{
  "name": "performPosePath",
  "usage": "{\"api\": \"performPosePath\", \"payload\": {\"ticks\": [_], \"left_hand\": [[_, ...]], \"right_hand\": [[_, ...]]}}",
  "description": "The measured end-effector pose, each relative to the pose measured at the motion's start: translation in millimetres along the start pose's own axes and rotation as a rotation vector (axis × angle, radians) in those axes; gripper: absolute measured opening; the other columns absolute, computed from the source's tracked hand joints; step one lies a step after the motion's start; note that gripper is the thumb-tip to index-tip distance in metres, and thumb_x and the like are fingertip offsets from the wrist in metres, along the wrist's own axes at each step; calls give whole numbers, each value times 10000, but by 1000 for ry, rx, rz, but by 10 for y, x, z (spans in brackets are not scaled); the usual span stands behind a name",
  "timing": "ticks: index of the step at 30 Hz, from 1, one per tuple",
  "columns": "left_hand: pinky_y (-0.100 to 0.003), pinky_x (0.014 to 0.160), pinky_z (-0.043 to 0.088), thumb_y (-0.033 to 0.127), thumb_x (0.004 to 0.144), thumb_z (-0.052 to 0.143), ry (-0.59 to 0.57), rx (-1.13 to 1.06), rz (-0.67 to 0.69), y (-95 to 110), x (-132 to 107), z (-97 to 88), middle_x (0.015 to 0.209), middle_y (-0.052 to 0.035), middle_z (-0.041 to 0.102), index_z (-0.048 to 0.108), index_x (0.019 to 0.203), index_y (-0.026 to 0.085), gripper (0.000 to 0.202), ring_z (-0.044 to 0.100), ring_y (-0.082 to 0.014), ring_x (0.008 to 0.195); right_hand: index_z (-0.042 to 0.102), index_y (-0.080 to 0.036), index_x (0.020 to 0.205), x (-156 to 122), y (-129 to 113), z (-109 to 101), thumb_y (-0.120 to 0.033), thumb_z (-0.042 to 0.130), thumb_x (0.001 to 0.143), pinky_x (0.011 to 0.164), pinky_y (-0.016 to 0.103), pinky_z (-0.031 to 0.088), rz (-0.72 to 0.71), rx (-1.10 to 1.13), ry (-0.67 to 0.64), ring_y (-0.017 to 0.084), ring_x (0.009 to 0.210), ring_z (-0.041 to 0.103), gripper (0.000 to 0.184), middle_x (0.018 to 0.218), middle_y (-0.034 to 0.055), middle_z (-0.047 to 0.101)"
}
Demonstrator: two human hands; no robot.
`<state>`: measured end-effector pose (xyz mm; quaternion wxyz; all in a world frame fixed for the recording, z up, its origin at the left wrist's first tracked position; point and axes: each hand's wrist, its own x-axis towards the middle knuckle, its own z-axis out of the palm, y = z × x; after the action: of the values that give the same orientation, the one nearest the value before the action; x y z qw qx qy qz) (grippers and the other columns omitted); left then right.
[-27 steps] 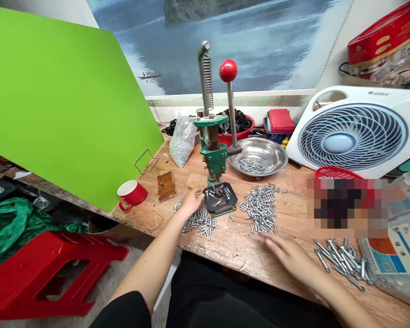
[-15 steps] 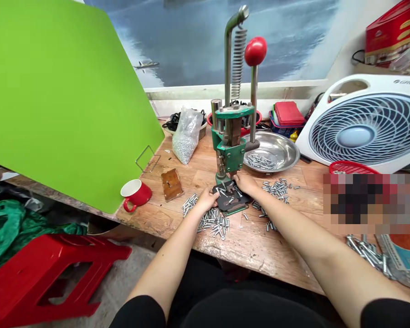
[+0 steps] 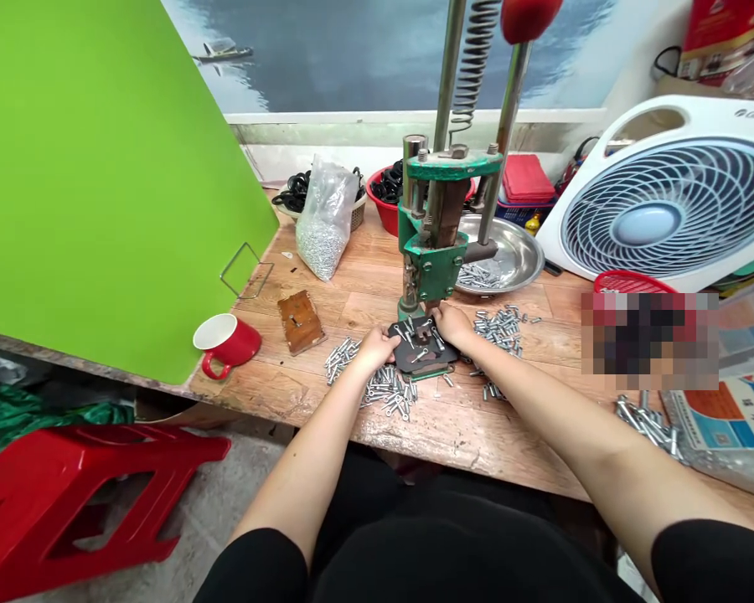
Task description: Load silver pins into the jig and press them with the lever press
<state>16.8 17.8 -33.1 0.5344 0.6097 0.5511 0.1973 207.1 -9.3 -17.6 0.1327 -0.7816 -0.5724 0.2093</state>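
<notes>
A green hand press (image 3: 436,243) with a spring and a red-knobbed lever (image 3: 528,17) stands on the wooden bench (image 3: 415,419). Its dark base plate (image 3: 422,352) carries a few small metal parts. My left hand (image 3: 374,347) rests at the plate's left edge, fingers curled over a pile of small silver metal parts (image 3: 386,394). My right hand (image 3: 453,325) is at the plate's right edge, fingers bent toward the die. What either hand pinches is too small to make out. More silver sleeves (image 3: 499,331) lie beside my right wrist.
A steel bowl (image 3: 515,260) with parts sits behind the press. A red mug (image 3: 226,343), a wooden block (image 3: 300,320), a bag of small parts (image 3: 323,222), a white fan (image 3: 666,209), a green board (image 3: 100,184) and a red stool (image 3: 88,494) surround the bench.
My right hand came up from the bench front to the press base. My left hand stayed at the plate's left edge. The camera moved closer to the press.
</notes>
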Motion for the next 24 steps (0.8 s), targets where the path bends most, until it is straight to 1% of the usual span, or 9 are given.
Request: {"api": "performPosePath", "payload": {"ticks": [4,8,11,12,14,17,19,21,24], "left_hand": [[-166,452,413,241,778,575,27,48,23,34,-60,62,495,51,529,527,902,117,182,496,-61,382],[-236,595,459,272,724,628,91,139,79,101,-172,-30,620,-15,619,586,923,122,253,585,-125,545],[-265,766,433,306,728,613,196,215,161,104,-378,-181,888,-45,647,591,1029,179,327,592,-173,823],[-273,770,429,351,752,579,294,302,242,81,-474,-226,920,-42,642,589,1050,197,336,581,-177,834],[-267,733,437,387,788,518,357,384,352,1,-691,-278,958,-36,627,586,1061,213,331,568,-160,781],[-245,677,447,368,816,479,339,367,423,-158,-1007,-216,850,-24,602,594,1033,200,298,544,-129,687],[-239,657,448,339,822,477,309,350,428,-241,-1164,-97,811,-17,595,597,1015,198,268,539,-123,664],[-240,646,447,322,821,484,272,359,431,-279,-1268,43,800,-16,598,597,1009,202,250,543,-125,666],[-256,672,447,300,828,480,211,405,479,-258,-1366,221,827,-26,599,596,1014,207,238,547,-132,687]], "right_hand": [[502,-102,1101,-33,-2,-105,-359,464,898,860,355,446,-51,12,-4,154,971,507,329,1069,81,501],[534,-103,1096,-196,111,-333,-348,361,938,899,339,400,-131,34,18,171,1007,503,338,1081,98,528],[526,-160,1152,-582,407,-546,-324,358,937,938,281,349,-204,54,53,167,1068,473,318,1145,60,520],[532,-176,1144,-759,539,-598,-321,381,928,937,263,345,-219,65,64,156,1064,474,301,1146,39,522],[563,-186,1076,-1144,814,-644,-328,406,914,894,236,367,-230,91,86,137,1004,502,267,1097,17,546],[583,-187,995,-1667,1136,-557,-344,418,902,829,243,385,-240,71,144,141,932,512,246,1005,24,561],[586,-202,1009,-1893,1225,-437,-319,420,900,821,254,375,-286,-24,124,147,927,490,231,978,39,540],[575,-254,1073,-1993,1220,-313,-298,412,904,792,261,368,-348,-138,60,148,896,466,239,948,44,511],[525,-349,1154,-1938,1134,-184,-286,404,912,751,254,353,-415,-255,-17,146,859,437,278,923,36,480]]}}
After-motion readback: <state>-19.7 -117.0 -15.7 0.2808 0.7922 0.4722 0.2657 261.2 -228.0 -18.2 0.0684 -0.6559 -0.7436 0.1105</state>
